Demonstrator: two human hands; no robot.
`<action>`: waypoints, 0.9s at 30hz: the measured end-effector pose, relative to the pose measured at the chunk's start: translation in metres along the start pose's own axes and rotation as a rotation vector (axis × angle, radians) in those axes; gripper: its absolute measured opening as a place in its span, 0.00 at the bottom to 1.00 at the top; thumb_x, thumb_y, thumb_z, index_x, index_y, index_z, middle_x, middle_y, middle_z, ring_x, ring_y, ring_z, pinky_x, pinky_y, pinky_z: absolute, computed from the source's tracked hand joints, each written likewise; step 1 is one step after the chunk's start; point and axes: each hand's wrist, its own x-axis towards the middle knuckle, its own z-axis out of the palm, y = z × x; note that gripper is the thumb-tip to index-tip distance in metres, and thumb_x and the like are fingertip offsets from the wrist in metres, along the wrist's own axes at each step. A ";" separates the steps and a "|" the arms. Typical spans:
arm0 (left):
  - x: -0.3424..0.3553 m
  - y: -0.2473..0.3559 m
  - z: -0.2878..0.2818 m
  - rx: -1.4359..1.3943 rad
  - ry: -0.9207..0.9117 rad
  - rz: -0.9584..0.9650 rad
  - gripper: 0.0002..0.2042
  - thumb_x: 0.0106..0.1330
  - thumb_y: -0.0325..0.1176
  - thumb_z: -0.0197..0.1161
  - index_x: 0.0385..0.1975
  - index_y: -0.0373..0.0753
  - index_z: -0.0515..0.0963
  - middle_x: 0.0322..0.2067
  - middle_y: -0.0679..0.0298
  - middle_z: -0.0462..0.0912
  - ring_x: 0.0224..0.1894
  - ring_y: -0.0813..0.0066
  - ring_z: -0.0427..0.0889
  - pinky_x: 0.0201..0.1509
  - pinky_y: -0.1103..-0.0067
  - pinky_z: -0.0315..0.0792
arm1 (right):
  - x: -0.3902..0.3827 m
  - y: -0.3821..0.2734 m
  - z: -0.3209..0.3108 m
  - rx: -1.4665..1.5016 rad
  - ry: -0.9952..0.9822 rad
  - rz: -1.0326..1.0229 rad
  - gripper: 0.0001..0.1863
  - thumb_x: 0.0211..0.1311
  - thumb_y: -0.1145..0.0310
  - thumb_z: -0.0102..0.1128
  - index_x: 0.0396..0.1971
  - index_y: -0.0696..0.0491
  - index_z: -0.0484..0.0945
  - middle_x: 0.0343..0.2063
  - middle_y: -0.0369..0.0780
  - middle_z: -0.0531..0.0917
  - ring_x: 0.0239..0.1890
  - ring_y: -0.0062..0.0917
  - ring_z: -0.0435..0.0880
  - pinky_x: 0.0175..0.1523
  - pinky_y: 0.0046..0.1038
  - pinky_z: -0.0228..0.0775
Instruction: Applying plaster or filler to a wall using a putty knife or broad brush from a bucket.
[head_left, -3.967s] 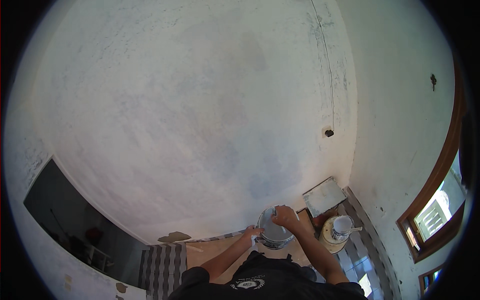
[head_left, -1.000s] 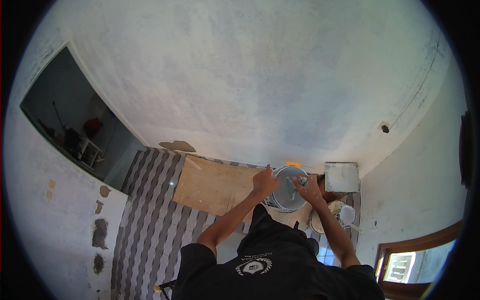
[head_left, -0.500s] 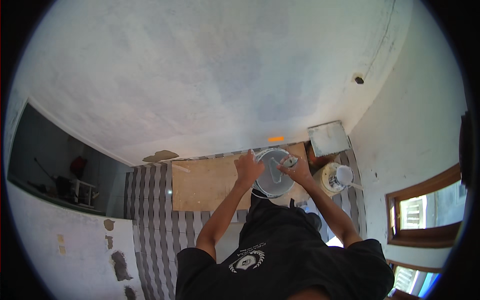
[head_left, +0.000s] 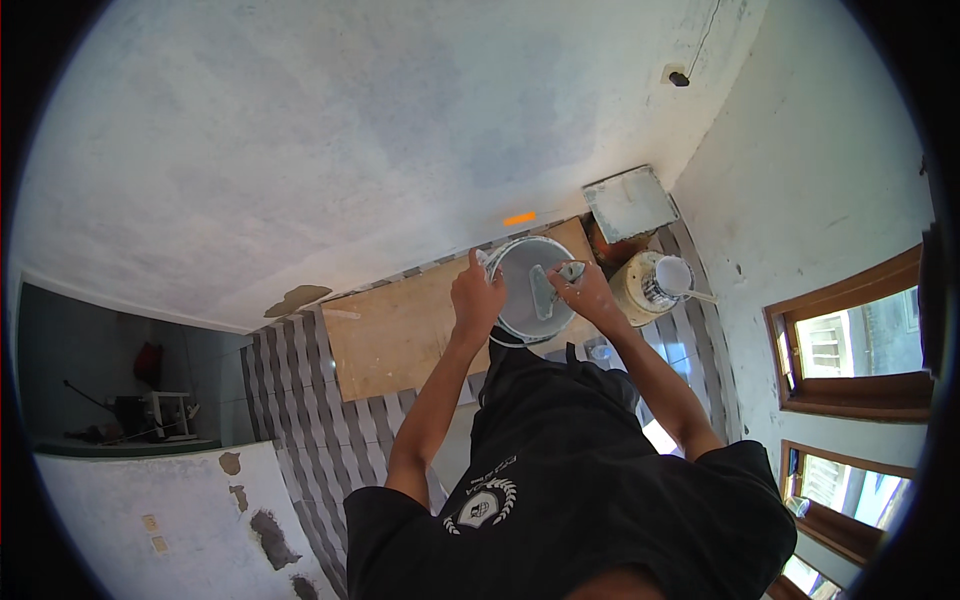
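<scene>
A white bucket [head_left: 515,262] with pale, coated inner walls is held in front of my body. My left hand [head_left: 478,300] is closed on its left rim, with white smears at the fingertips. My right hand [head_left: 592,298], spotted with white, is closed around the handle of a scraper [head_left: 543,292] at the bucket's right side. The scraper's wide, whitish blade is over the bucket opening. How much material lies in the bucket is hard to tell.
A flat board [head_left: 390,345] lies on the patterned tile floor [head_left: 300,400] below a patchy white wall [head_left: 330,130]. Right of the bucket stand a cream pail [head_left: 632,287] with a white dipper [head_left: 674,274] on top and a whitish square slab [head_left: 630,208]. Wood-framed windows [head_left: 850,345] line the right wall.
The view has shifted and turned, so the bucket and hands appear higher and farther left. The scraper blade has moved slightly toward the bucket's right side. Both hands keep their hold.
</scene>
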 end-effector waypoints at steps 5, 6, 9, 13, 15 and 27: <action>-0.002 0.006 0.008 -0.007 0.000 0.040 0.23 0.57 0.34 0.64 0.51 0.30 0.70 0.23 0.47 0.81 0.28 0.45 0.82 0.32 0.58 0.75 | -0.006 -0.001 -0.009 -0.068 0.015 0.046 0.17 0.58 0.59 0.64 0.24 0.60 0.80 0.16 0.46 0.81 0.21 0.33 0.84 0.31 0.32 0.73; -0.002 0.008 0.008 -0.007 -0.009 0.045 0.23 0.57 0.34 0.64 0.51 0.30 0.70 0.23 0.47 0.81 0.28 0.45 0.82 0.32 0.58 0.75 | -0.007 0.000 -0.011 -0.113 0.014 0.039 0.17 0.58 0.58 0.64 0.24 0.60 0.80 0.16 0.46 0.81 0.21 0.34 0.84 0.30 0.33 0.73; -0.003 0.014 0.006 -0.046 -0.023 0.062 0.23 0.57 0.33 0.65 0.50 0.31 0.70 0.24 0.47 0.81 0.29 0.45 0.82 0.32 0.58 0.75 | -0.007 -0.003 -0.018 -0.231 0.004 -0.008 0.18 0.58 0.57 0.63 0.26 0.60 0.81 0.16 0.46 0.81 0.21 0.35 0.83 0.31 0.34 0.73; -0.004 0.027 -0.001 -0.072 0.002 0.069 0.20 0.57 0.31 0.64 0.49 0.33 0.69 0.26 0.46 0.82 0.30 0.45 0.82 0.33 0.58 0.75 | -0.012 -0.014 -0.029 -0.187 -0.013 0.002 0.18 0.57 0.57 0.64 0.28 0.60 0.82 0.18 0.48 0.82 0.20 0.38 0.83 0.32 0.34 0.74; -0.004 0.030 -0.003 -0.064 -0.012 0.065 0.20 0.58 0.30 0.63 0.49 0.33 0.69 0.27 0.46 0.82 0.30 0.45 0.82 0.33 0.58 0.74 | -0.014 -0.019 -0.034 -0.282 -0.002 -0.120 0.16 0.56 0.59 0.63 0.31 0.59 0.82 0.20 0.49 0.83 0.22 0.39 0.83 0.35 0.34 0.75; -0.011 0.045 -0.006 -0.053 0.015 0.100 0.19 0.60 0.28 0.61 0.49 0.32 0.66 0.28 0.46 0.82 0.29 0.44 0.82 0.31 0.57 0.73 | -0.002 -0.008 -0.006 0.105 0.127 0.141 0.16 0.53 0.63 0.59 0.36 0.60 0.81 0.31 0.55 0.82 0.37 0.50 0.82 0.43 0.41 0.74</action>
